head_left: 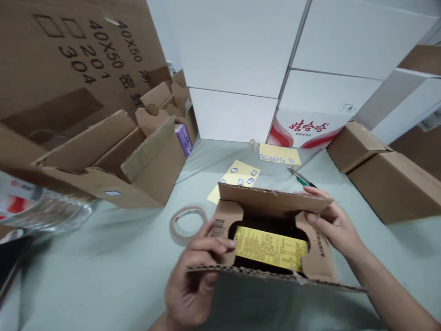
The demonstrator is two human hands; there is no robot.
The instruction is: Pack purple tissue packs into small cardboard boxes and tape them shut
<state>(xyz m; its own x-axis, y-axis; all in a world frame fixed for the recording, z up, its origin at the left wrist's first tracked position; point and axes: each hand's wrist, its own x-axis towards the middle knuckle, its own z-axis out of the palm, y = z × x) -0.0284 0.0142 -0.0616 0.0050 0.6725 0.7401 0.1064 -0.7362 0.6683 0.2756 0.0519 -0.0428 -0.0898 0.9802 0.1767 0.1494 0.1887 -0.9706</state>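
A brown cardboard box (268,197) with its top flaps up is held between my two hands. My left hand (196,271) grips its left side, the thumb under the near flap and the fingers over the left inner flap. On the right, my right hand (332,220) is closed around the side and the far flap, thumb on the right inner flap. Inside, through the gap between the inner flaps, shows a yellow printed package (272,248). The box's lower part is hidden by its near flap.
A tape roll (188,223) lies left of the box. Beyond are yellow sticker sheets (237,172) and a green-handled tool (303,179). Open cartons (151,170) with a purple pack (183,140) stand left; closed brown boxes (396,184) stand right. White boxes (234,115) wall the back.
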